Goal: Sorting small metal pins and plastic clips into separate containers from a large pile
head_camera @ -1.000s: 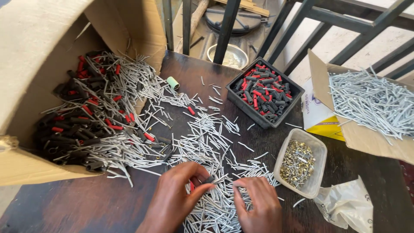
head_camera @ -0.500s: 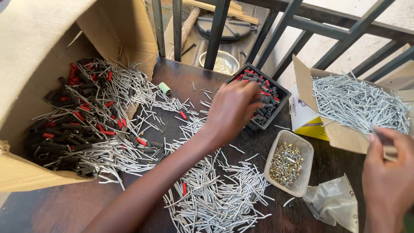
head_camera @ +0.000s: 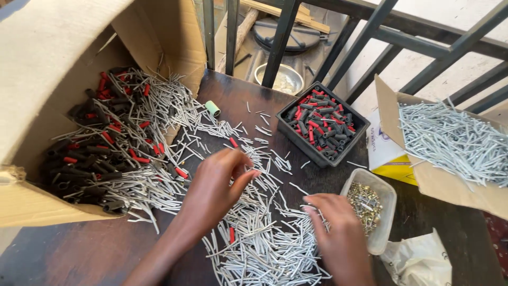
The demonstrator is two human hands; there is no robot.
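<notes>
My left hand [head_camera: 214, 185] hovers over a spread of thin grey tubes [head_camera: 264, 238] on the dark wooden table [head_camera: 79, 254]. Its fingers are pinched together near the fingertips; whether a tube sits between them I cannot tell. My right hand [head_camera: 338, 235] rests palm down on the same pile, fingers slightly apart, next to a small clear tub of brass bits [head_camera: 370, 212]. Loose red sleeves [head_camera: 233, 142] lie among the tubes.
A big cardboard box [head_camera: 47, 79] on its side at left spills black and red sleeves with grey tubes. A black tray [head_camera: 323, 123] of sleeves stands at the back. A second carton of grey tubes [head_camera: 450, 145] sits right. Metal railing bars [head_camera: 280, 37] behind; crumpled plastic bag [head_camera: 418, 259].
My left hand has come back from the black tray to the tube pile. My right hand has moved from the right carton down onto the pile beside the clear tub.
</notes>
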